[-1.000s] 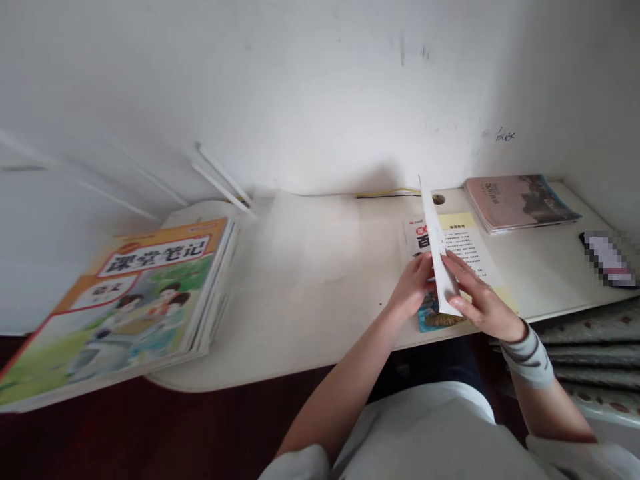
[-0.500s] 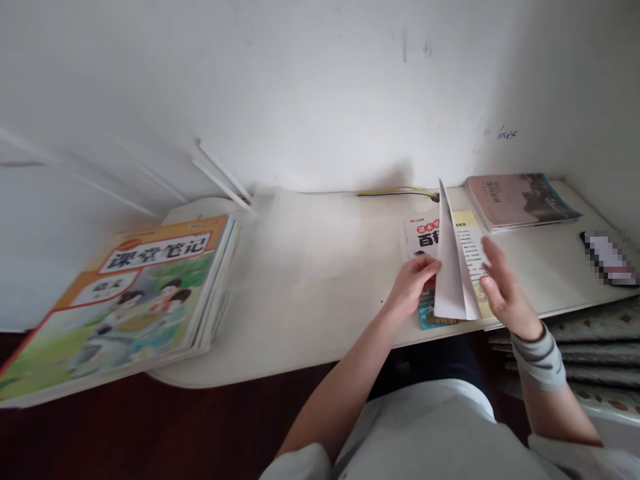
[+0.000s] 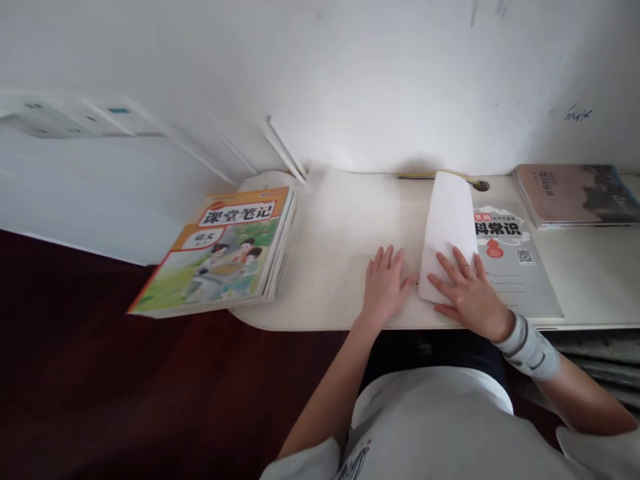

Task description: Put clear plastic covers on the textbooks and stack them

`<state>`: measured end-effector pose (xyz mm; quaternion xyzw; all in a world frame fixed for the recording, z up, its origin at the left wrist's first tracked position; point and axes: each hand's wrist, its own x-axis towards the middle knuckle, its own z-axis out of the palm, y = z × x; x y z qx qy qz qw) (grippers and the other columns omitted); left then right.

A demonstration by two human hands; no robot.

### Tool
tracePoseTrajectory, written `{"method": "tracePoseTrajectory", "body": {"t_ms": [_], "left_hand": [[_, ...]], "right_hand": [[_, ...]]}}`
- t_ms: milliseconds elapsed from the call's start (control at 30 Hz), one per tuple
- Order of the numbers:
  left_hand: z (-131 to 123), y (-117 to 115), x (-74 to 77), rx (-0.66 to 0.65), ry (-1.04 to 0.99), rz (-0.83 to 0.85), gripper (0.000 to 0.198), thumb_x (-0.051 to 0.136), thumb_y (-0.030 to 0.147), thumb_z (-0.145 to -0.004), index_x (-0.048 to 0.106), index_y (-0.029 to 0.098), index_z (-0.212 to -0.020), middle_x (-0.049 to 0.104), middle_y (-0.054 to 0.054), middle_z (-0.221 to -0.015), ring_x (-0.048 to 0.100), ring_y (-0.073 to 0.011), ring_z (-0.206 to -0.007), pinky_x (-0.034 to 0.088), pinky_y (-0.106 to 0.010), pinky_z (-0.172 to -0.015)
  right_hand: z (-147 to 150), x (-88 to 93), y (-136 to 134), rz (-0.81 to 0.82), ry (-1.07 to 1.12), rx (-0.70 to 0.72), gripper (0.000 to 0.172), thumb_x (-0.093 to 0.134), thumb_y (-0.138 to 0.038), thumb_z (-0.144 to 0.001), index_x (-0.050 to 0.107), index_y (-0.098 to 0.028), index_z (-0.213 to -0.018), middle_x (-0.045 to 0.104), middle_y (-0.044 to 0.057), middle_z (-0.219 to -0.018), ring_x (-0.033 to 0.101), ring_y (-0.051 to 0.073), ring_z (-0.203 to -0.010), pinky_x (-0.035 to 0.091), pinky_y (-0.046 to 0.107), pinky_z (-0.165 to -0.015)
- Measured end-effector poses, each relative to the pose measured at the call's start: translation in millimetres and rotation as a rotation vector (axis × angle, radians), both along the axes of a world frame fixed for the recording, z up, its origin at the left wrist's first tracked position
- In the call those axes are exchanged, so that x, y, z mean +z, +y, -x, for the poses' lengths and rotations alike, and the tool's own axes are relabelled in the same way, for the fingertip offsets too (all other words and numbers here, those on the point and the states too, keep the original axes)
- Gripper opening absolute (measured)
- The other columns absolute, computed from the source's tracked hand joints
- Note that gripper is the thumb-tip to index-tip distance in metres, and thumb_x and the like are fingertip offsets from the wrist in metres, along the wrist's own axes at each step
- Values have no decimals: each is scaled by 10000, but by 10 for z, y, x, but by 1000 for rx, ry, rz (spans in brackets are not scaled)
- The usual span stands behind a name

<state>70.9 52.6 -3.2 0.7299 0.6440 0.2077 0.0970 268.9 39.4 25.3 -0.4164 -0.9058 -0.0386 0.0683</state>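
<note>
A book [image 3: 510, 260] with a grey cover and a QR code lies on the white desk [image 3: 340, 227] in front of me. Its folded-over white flap or page [image 3: 447, 223] lies flat across the book's left side. My right hand [image 3: 465, 293] rests flat on the lower end of that white flap, fingers spread. My left hand [image 3: 384, 287] lies flat on the desk just left of the flap, fingers stretched out, its thumb close to the flap's edge.
A stack of textbooks with an orange and green illustrated cover [image 3: 225, 250] overhangs the desk's left end. A pinkish book [image 3: 575, 193] lies at the back right. A cable hole [image 3: 481, 185] sits near the wall. White rods [image 3: 285, 150] lean against the wall.
The white flap stood upright between my hands; now it lies pressed flat. The book shows a grey cover instead of the yellow and picture side. The camera has swung to the right.
</note>
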Motion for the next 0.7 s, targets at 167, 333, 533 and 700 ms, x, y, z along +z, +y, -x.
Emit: {"method": "tracePoseTrajectory", "body": {"t_ms": [167,333,533,700], "left_hand": [[178,-195,-227,-62,145,96,685,403,461,-876,289,-5,-1365,289,-267,-1431,219,-309,-1361,239,-476,-1083],[203,-210,-235,-86,127,61,564,360,378,-905,328,47,-1361,348,-225,-1417,274,-271,-1347,274,-469,-1076],[190,-211,-214,-57,104,45,474,335,318,-917,423,57,-1303,415,-194,-1386,345,-243,-1317,290,-426,-1080],[158,-226,-222,-35,111,14,538,323,399,-921,413,37,-1309,410,-216,-1381,334,-259,-1322,283,-434,-1083]], "right_hand": [[109,-45,-21,24,-24,35,506,591,-474,-785,540,-254,-1238,356,116,-1444,227,373,-1345,136,659,-1033],[191,-52,-29,55,-45,22,459,583,-442,-802,564,-242,-1214,435,125,-1390,278,372,-1322,122,667,-1029],[258,-90,-46,53,-56,62,465,548,-459,-821,553,-232,-1227,459,133,-1369,322,371,-1298,141,663,-1025],[376,-138,-91,64,-41,90,509,506,-481,-841,527,-184,-1253,495,179,-1324,410,334,-1248,185,626,-1033]]}}
